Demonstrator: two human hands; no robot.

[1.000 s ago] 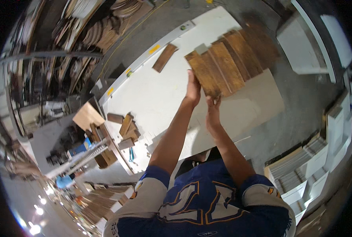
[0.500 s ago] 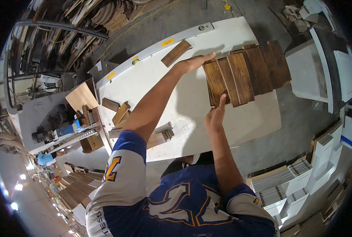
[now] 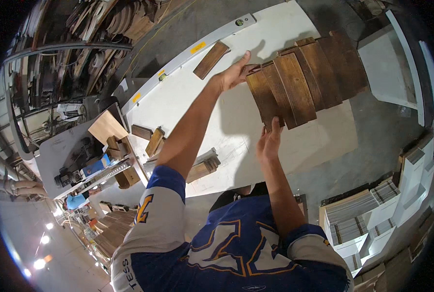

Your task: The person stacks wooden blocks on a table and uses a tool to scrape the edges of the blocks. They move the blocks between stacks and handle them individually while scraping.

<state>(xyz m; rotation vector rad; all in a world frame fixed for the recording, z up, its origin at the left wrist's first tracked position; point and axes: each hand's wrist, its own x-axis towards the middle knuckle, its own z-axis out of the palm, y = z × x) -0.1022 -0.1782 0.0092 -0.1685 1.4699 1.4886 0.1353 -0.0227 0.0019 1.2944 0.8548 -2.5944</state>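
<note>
Several dark-stained wooden boards lie side by side, overlapping in a stepped row at the right end of the white worktable. My left hand is at the far left corner of this row, its thumb raised and apart; the other fingertips reach the board's edge and are partly hidden. At the near left corner, my right hand has its thumb over the end of the leftmost board, with the fingers lower down and partly out of sight. Whether the boards are lifted off the table, I cannot tell.
One loose dark wooden block lies beside a long silver spirit level along the far edge. Short wood offcuts are near my left forearm. White panels stand right of the table, and stacked white boxes stand nearer me.
My left thumb has lifted away from the boards, and that hand has drawn back slightly left. My right hand stays at the near corner. The whole view has shifted slightly.
</note>
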